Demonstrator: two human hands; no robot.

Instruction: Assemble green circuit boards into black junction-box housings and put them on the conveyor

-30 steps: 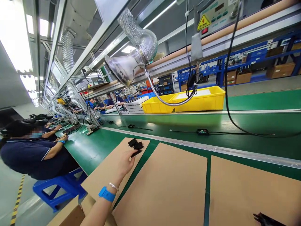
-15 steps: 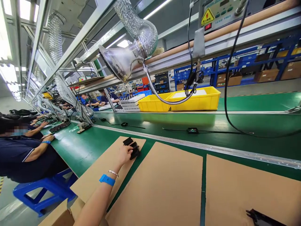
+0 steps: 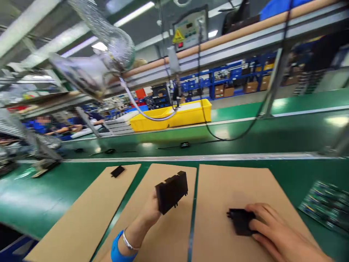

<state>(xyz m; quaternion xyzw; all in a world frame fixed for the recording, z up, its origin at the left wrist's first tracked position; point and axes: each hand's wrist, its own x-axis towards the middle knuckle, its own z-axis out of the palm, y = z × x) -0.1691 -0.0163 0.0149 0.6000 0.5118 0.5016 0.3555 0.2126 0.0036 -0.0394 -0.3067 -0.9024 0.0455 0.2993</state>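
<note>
My left hand [image 3: 150,211], with a blue wristband and a silver bangle, is closed on a black plastic housing [image 3: 172,191]. The housing is lifted and tilted above the middle cardboard sheet [image 3: 174,229]. My right hand [image 3: 268,225] grips the right end of a second black plastic part [image 3: 240,221] over the right cardboard sheet [image 3: 218,189]. Whether that part touches the sheet I cannot tell. A small flat black piece [image 3: 117,171] lies at the far end of the left cardboard sheet [image 3: 89,203].
Green circuit boards [image 3: 325,203] lie at the right on the green bench [image 3: 289,174]. Beyond a metal rail [image 3: 218,157] are thin cables and yellow bins [image 3: 188,114]. A fume hood [image 3: 81,72] hangs at upper left. Other people work at the far left.
My view has swung right. My left hand has lifted the black housing off the left sheet and carried it over the middle one. My right hand has come into view, gripping the right-hand part.
</note>
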